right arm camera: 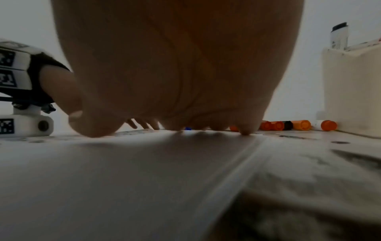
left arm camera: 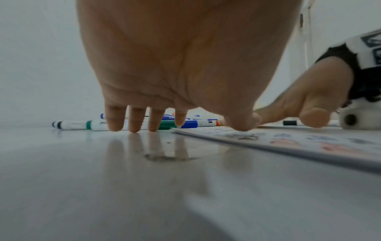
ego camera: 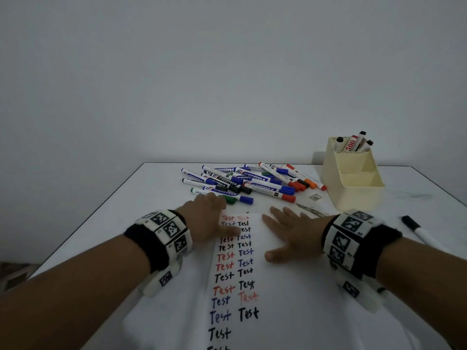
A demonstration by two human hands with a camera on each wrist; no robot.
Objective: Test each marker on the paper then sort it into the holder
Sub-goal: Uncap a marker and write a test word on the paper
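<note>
The left hand lies flat and released, fingers straight: the fingertips touch the table and the thumb presses the left edge of the paper. It holds nothing. To its right, the right hand is also spread flat and empty, palm down on the right part of the sheet.

What could go wrong, as I judge it: the sheet is pinned only by these two flat hands. If either lifts to fetch a marker, the paper may slide or buckle on the glossy table, and a smeared test line would tell little. The columns of "Test" already run up to the far edge under the left thumb, so a new mark could land on an old one. The reach itself is a risk too: the markers lie crossed over each other, and dragging one out could roll its neighbours toward the table edge.

The pile of markers lies just beyond the fingertips of both hands, the green marker closest to the left fingers. The holder stands beyond and to the right of the right hand, with a few markers upright in its far compartment. One black marker lies alone, right of the right wrist.
</note>
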